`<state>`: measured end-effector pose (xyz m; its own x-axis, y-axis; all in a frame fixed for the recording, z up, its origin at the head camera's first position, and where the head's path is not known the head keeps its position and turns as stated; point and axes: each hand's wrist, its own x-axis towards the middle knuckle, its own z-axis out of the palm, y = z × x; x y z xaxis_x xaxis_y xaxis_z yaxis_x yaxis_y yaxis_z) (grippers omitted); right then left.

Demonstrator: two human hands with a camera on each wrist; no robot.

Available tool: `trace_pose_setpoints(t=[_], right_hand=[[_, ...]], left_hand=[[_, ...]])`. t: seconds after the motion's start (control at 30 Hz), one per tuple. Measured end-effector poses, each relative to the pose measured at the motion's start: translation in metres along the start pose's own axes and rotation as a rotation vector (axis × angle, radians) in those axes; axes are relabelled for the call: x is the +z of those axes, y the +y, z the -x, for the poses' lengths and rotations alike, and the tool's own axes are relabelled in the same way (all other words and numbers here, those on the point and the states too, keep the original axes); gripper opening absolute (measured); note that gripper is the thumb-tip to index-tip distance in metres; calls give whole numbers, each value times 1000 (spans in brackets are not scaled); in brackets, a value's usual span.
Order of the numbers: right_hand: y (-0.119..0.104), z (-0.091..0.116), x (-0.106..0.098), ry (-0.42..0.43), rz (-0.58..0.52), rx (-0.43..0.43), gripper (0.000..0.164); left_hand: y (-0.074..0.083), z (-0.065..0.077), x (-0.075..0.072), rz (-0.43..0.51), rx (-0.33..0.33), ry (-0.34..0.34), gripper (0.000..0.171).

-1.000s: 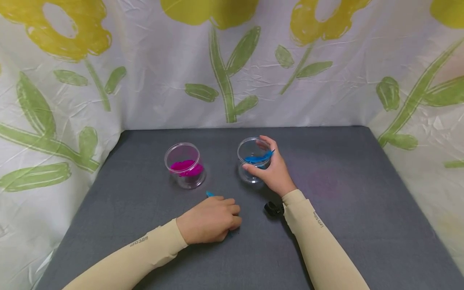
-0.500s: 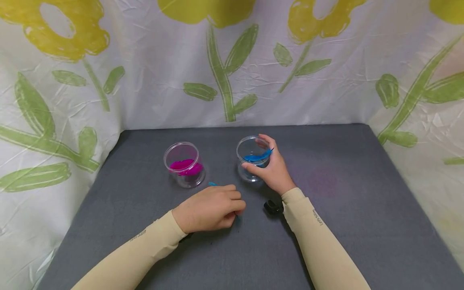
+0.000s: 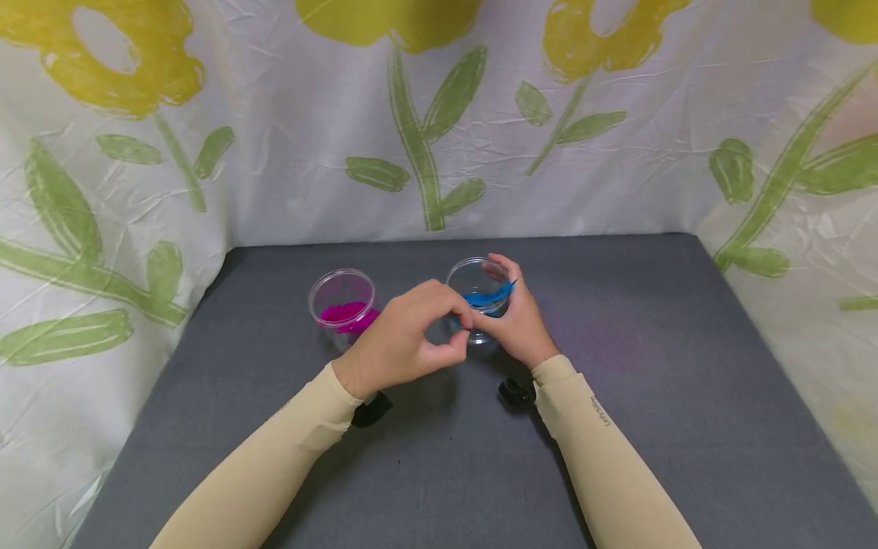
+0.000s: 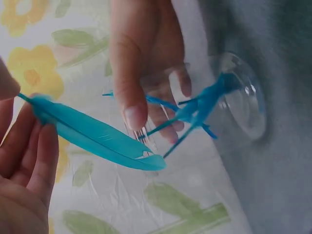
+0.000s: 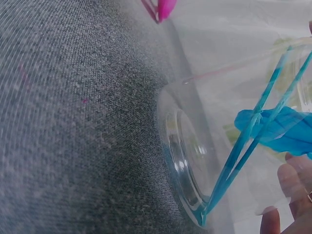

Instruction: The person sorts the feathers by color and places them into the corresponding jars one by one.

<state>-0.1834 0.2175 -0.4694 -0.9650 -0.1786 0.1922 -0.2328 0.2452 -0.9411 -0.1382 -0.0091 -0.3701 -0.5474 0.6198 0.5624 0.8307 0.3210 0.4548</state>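
My left hand [image 3: 405, 335] pinches a turquoise feather [image 4: 100, 134] by its quill, thumb against forefinger. In the left wrist view the feather's rounded tip overlaps the mouth of a clear plastic jar [image 4: 251, 109]. My right hand [image 3: 519, 328] grips that jar from the right, thumb at the front near the rim and fingers round the back. Inside it lie several blue feathers [image 3: 483, 300], one with its quill poking past the rim. Through the jar's wall, the right wrist view shows blue feathers [image 5: 273, 129] leaning at different angles.
Left of it stands a second clear jar [image 3: 343, 276] with magenta feathers [image 3: 346, 311], partly hidden by my left hand. A grey cloth [image 3: 617, 457] covers the table. Behind hangs a white curtain [image 3: 288, 152] with yellow flowers. Black wrist devices [image 3: 516, 393] sit below both wrists.
My left hand has risen from the cloth and moved forward to the jar, carrying the feather and turning so the pinch shows. The right hand keeps its grip on the jar.
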Motion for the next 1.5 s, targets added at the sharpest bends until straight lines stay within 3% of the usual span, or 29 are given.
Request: trace_pose_setpoints(t=[0.43, 0.83, 1.1, 1.5], right_hand=[[1, -2, 1, 3, -11, -18, 93], [1, 1, 1, 10, -25, 5, 97], [1, 3, 3, 3, -22, 30, 95], [-2, 1, 1, 13, -16, 26, 95]], left_hand=[[-10, -24, 1, 295, -191, 211, 17], [-28, -42, 14, 422, -308, 300, 7], [-39, -47, 26, 462, -387, 346, 10], [-55, -46, 38, 371, -437, 314, 13]])
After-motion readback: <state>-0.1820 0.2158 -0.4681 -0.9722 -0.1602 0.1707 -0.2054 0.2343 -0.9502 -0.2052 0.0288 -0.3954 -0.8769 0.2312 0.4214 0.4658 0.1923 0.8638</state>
